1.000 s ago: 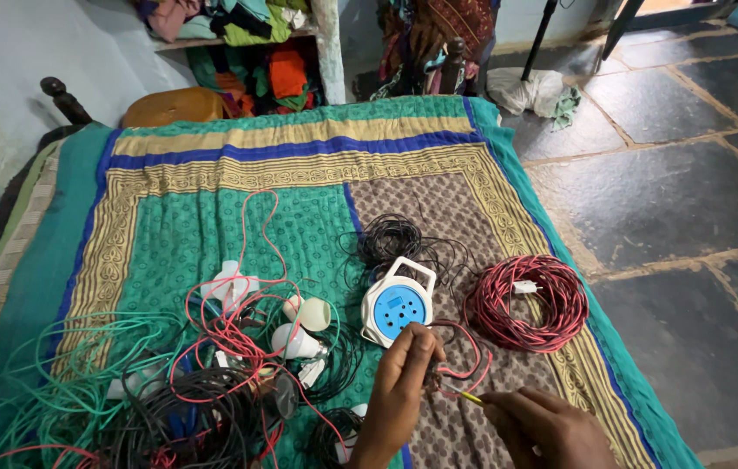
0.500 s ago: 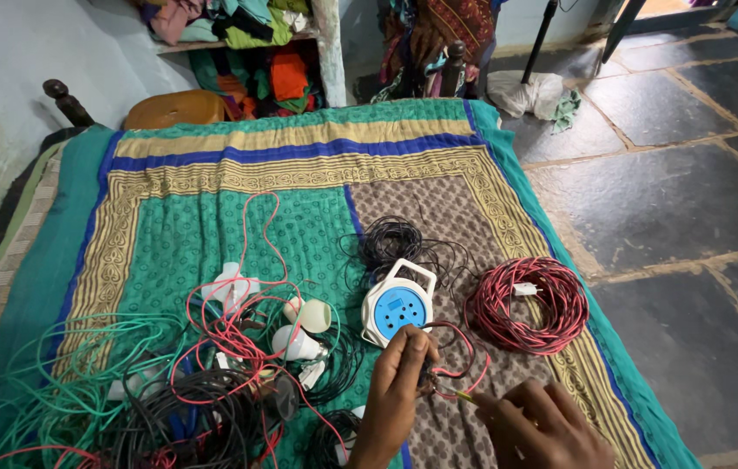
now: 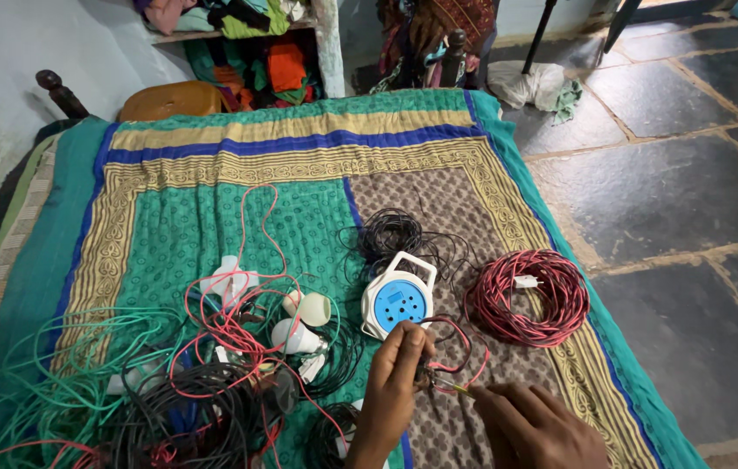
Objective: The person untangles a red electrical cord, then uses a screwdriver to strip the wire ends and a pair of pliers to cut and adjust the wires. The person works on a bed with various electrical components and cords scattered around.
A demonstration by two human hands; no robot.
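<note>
We're pinching a loop of red wire [image 3: 451, 347] with our left hand [image 3: 395, 382], right by the blue extension reel [image 3: 397, 300]. Our right hand [image 3: 534, 426] is gripping a small tool [image 3: 451, 386] on the bed [image 3: 213, 200].

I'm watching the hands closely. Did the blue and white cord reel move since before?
No. The blue and white cord reel sits in the same spot beside the red wire coil, below the black wire bundle.

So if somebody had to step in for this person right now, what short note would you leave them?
Left hand: pinching red and black wire ends just below the blue-and-white cord reel.
Right hand: holding a thin tool whose tip is at those wires.
Nearby on the bedspread: a red wire coil to the right, bulbs and tangled green wire to the left.
Done: not clear.
Left: the wire ends are in hand, unfinished.
</note>
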